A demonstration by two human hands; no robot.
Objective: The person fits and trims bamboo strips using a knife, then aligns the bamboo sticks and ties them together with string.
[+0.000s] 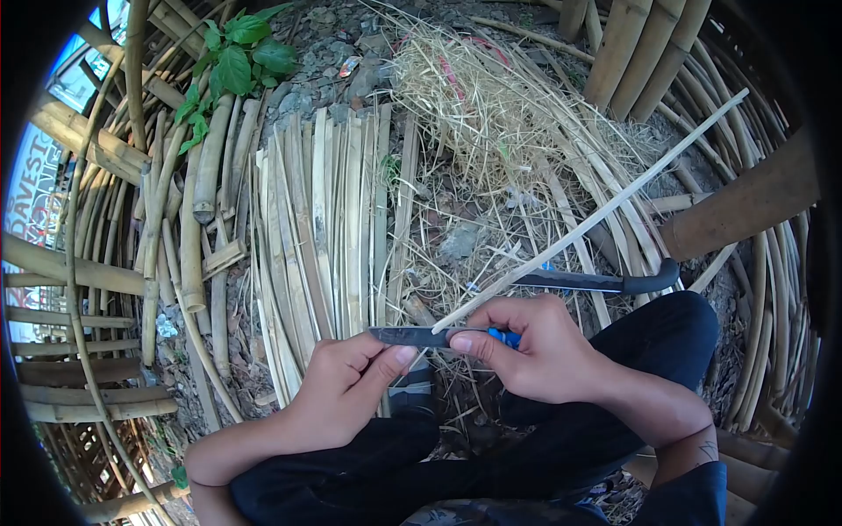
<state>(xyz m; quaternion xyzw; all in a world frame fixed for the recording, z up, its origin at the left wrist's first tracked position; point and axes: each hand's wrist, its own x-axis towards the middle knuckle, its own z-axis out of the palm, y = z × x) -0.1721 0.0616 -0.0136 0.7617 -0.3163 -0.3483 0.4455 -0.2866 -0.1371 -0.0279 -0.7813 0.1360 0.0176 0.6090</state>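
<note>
My right hand (535, 346) is closed around a small knife's blue handle (504, 337). The knife's dark blade (408, 337) points left, and my left hand (351, 377) pinches it near the tip between thumb and fingers. A long pale bamboo strip (605, 210) slants from the blade, past my right fingers, to the upper right. Its lower end meets the blade between my hands; whether my fingers also grip the strip is partly hidden. Beyond my right hand, a machete (579, 281) with a dark curved handle lies on the ground.
Split bamboo slats (329, 219) lie side by side ahead of me. A heap of shavings (482, 105) is behind them to the right. Bamboo poles (649, 53) stand at upper right, and a bamboo fence (105, 272) runs along the left. A leafy plant (241, 57) grows there.
</note>
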